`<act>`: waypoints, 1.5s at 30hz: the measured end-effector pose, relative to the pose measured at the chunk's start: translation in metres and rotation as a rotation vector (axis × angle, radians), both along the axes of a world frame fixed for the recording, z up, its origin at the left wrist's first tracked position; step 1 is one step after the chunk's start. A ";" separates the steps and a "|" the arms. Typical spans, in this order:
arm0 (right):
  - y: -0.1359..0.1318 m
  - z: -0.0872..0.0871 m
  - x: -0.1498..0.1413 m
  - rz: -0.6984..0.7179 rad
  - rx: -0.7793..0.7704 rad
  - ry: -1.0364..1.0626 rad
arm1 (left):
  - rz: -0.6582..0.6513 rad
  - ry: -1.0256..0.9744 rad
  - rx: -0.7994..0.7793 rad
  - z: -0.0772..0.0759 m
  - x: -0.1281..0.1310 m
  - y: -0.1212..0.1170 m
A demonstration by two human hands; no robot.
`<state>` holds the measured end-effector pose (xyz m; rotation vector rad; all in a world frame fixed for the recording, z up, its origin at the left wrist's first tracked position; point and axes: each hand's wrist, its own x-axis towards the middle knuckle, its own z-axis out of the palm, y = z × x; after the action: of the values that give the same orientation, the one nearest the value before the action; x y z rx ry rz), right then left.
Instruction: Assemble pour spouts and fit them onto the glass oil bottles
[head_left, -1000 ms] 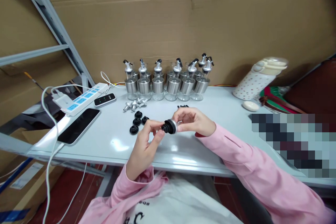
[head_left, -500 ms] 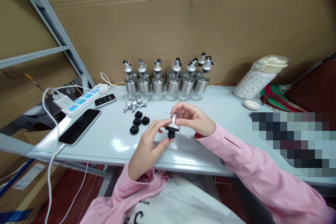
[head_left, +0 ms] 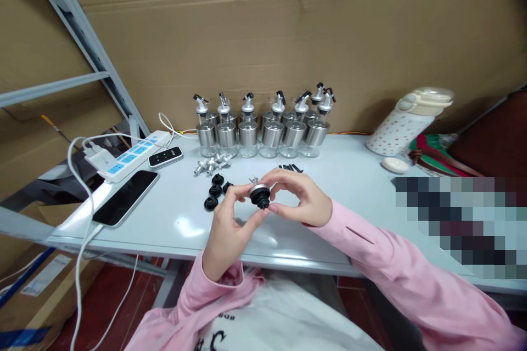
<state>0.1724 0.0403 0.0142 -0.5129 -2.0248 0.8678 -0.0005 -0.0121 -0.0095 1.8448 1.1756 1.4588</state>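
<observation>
A silver and black pourer stopper [head_left: 260, 196] is held above the table between both hands, its ribbed black plug tilted toward me. My left hand [head_left: 230, 222] grips it from the left, thumb beneath and fingers at the metal collar. From the right, my right hand [head_left: 302, 197] closes its fingers and thumb on the same stopper. Left of my hands lie several black rubber plugs [head_left: 214, 191], one partly hidden by my left fingers. Behind them is a small pile of silver spouts [head_left: 212, 164]. Thin black pieces [head_left: 291, 168] lie just beyond my right hand.
Several glass and steel bottles [head_left: 248, 134], the front ones topped with pourers, stand in rows at the back. On the left are a phone [head_left: 125, 199], a power strip [head_left: 138, 154] and a small black device [head_left: 165, 157]. A dotted flask [head_left: 405, 123] and a white oval object [head_left: 394, 164] are at right.
The stopper has tipped so its black plug faces me more. My right hand has moved from the spout down around the collar and plug, uncovering the thin black pieces behind it.
</observation>
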 end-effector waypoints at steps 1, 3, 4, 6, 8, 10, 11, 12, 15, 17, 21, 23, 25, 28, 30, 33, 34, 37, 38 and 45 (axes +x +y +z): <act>0.000 0.000 0.000 -0.001 -0.008 0.002 | -0.012 0.012 0.018 0.001 0.000 0.000; 0.000 0.001 0.000 -0.006 -0.012 0.009 | -0.027 0.031 0.046 0.002 0.000 -0.001; 0.000 0.001 0.000 -0.005 -0.007 0.007 | -0.027 0.038 0.054 0.003 0.001 -0.001; 0.000 0.002 0.000 -0.001 0.013 -0.004 | -0.020 0.043 0.069 0.004 0.001 -0.001; -0.001 0.003 0.000 0.002 0.035 -0.014 | -0.011 0.046 0.077 0.005 0.002 -0.001; -0.001 0.004 0.000 0.004 0.056 -0.015 | 0.000 0.052 0.087 0.005 0.002 0.000; -0.001 0.004 0.001 0.007 0.065 -0.013 | 0.005 0.059 0.091 0.005 0.001 -0.001; -0.002 0.005 0.001 0.009 0.072 -0.014 | 0.010 0.068 0.094 0.005 0.001 -0.001; -0.002 0.005 0.001 0.006 0.071 -0.023 | 0.020 0.097 0.091 0.004 0.001 -0.002; -0.002 0.004 0.001 0.004 0.050 -0.031 | 0.025 0.110 0.076 0.004 0.001 -0.002; -0.001 0.001 0.000 0.021 -0.011 -0.013 | 0.042 0.127 0.047 0.003 0.001 -0.002; -0.001 0.000 -0.001 0.030 -0.039 0.003 | 0.049 0.137 0.044 0.002 0.001 -0.003; -0.001 -0.001 -0.001 0.034 -0.060 0.009 | 0.058 0.145 0.053 0.001 0.001 -0.003; -0.002 -0.001 -0.002 0.023 -0.077 -0.002 | 0.078 0.144 0.072 0.001 0.001 -0.004; -0.002 -0.001 -0.003 0.014 -0.088 -0.014 | 0.080 0.143 0.070 0.002 0.001 -0.004; -0.002 -0.001 -0.002 0.016 -0.105 -0.022 | 0.060 0.144 0.055 0.003 0.001 -0.005; -0.002 -0.002 -0.002 0.016 -0.107 -0.022 | 0.054 0.143 0.051 0.003 0.001 -0.005; -0.002 -0.002 -0.003 0.006 -0.111 -0.023 | 0.045 0.139 0.042 0.003 0.001 -0.005; -0.002 -0.002 -0.003 0.003 -0.113 -0.024 | 0.044 0.140 0.042 0.002 0.001 -0.005; -0.004 0.000 -0.005 -0.005 -0.076 -0.013 | 0.037 0.146 0.072 0.002 0.002 -0.004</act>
<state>0.1676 0.0361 0.0143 -0.5667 -2.0075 0.9443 0.0016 -0.0166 -0.0073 2.0172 1.2469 1.4234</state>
